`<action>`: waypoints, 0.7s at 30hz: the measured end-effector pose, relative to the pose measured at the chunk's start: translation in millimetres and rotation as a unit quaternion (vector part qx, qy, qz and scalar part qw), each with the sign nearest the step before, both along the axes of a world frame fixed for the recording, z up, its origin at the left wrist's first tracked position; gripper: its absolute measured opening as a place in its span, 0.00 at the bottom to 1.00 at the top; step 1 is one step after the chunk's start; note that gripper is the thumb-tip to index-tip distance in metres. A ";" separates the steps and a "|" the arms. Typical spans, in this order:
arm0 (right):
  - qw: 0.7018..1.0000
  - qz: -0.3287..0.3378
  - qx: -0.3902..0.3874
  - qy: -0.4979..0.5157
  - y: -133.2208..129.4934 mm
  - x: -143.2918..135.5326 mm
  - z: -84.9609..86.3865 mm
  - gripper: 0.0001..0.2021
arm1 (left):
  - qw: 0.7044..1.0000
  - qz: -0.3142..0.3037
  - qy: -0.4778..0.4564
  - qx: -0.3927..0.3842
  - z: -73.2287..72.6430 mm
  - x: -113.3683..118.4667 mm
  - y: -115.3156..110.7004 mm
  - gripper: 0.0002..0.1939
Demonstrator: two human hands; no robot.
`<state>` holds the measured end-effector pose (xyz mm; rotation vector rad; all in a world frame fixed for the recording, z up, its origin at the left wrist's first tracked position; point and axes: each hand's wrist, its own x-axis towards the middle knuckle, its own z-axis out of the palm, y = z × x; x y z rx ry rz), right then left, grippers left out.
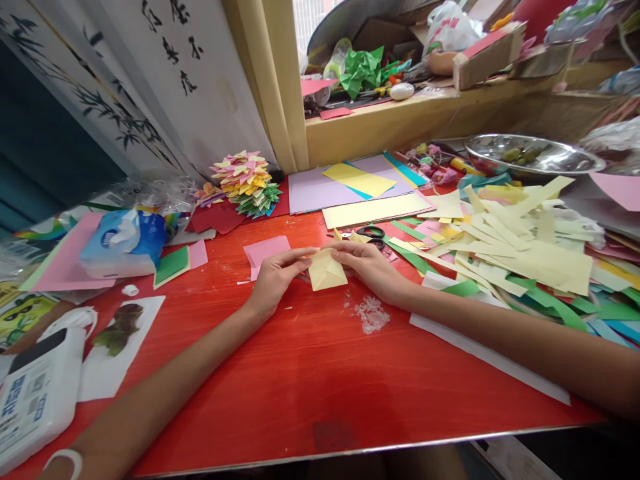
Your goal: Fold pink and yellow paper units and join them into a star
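A small piece of folded yellow paper (327, 272) with diagonal creases is held between my two hands above the red table (280, 387). My left hand (277, 277) pinches its left edge between thumb and fingers. On the opposite side, my right hand (373, 267) grips the upper right edge. Just behind my right hand lie black-handled scissors (373, 233), partly covered, beside another bit of folded yellow paper (357, 237). Pink paper squares (265, 252) rest behind my left hand. Small clear scraps (372, 315) lie below my right hand.
A heap of paper strips (530, 247) covers the right side. At the back stand a layered origami piece (245, 183), coloured sheets (345, 183) and a metal bowl (535, 155). A tissue pack (123, 243) and a white device (43, 393) sit at left.
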<state>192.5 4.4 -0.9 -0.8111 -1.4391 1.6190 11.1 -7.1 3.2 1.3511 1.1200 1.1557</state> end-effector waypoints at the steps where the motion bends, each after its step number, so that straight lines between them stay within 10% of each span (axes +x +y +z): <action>1: 1.000 -0.004 -0.004 0.013 0.2 0.0 -0.5 0.13 | 1.000 0.001 -0.002 0.001 0.2 0.2 -0.3 0.11; 21: 0.989 -0.028 0.099 -0.103 -4.8 0.2 5.4 0.12 | 0.999 -0.030 0.041 0.015 2.6 1.5 -2.0 0.08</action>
